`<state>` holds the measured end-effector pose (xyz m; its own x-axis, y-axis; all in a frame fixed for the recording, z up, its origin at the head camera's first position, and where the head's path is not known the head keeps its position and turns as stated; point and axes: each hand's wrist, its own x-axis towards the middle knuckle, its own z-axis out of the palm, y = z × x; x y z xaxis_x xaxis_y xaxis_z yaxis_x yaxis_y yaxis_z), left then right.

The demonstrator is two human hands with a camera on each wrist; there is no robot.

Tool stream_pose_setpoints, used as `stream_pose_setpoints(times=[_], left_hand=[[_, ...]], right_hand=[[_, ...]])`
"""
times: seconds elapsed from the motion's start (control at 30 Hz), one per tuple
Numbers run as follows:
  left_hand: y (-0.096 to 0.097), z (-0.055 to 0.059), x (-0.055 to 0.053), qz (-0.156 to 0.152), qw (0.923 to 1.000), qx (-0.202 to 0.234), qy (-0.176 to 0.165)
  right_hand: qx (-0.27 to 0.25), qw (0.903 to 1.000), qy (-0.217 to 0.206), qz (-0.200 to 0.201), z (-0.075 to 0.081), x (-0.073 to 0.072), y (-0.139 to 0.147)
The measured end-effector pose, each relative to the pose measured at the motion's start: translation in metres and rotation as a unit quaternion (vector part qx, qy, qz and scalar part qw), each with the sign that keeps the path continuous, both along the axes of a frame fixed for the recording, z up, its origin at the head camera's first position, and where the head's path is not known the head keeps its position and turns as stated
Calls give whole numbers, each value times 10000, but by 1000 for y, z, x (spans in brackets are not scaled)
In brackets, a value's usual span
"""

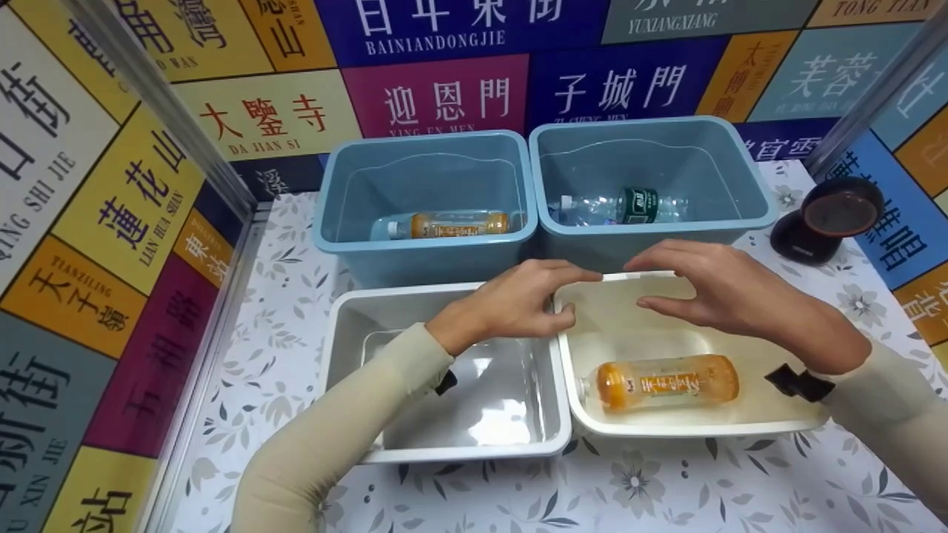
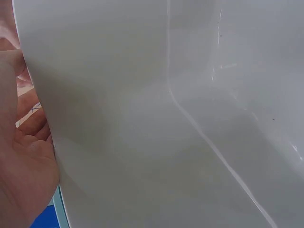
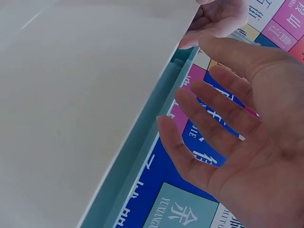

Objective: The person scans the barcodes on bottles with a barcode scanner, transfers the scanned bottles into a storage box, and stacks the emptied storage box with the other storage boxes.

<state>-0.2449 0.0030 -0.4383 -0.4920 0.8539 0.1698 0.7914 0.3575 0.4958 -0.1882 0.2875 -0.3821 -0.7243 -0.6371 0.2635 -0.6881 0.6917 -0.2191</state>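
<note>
At the left, a grey-white box stands on the flowered table. Behind it is a blue bin, in which a bottle with an orange label lies on its side. The left hand reaches over the grey-white box, close to where this box meets the cream box. Its thumb and forefinger are apart; whether they touch the rim, I cannot tell. More to the right, a second blue bin contains a clear bottle with a green label, also lying. In front, on the bottom of the cream box, lies the orange bottle, its cap turned to the left. Above the back part of this box is the right hand, its fingers loosely bent and apart from the thumb. At the far right stands a black object with a round top.
</note>
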Motion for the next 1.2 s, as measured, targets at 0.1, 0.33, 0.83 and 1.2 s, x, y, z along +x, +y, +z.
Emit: stream_pose_setpoints(times=[0.1, 0.33, 0.83, 1.2], left_hand=[[0, 0, 0, 11, 10000, 4, -11], [1, 0, 0, -12, 10000, -10, -46], [1, 0, 0, -18, 10000, 12, -9], [1, -2, -1, -35, 9999, 63, 137]], right_hand=[[-61, 10000, -30, 24, -4, 1, 1], [46, 9999, -139, -20, -12, 4, 4], [402, 9975, -546, -217, -24, 8, 2], [580, 9929, -1005, -267, -28, 8, 1]])
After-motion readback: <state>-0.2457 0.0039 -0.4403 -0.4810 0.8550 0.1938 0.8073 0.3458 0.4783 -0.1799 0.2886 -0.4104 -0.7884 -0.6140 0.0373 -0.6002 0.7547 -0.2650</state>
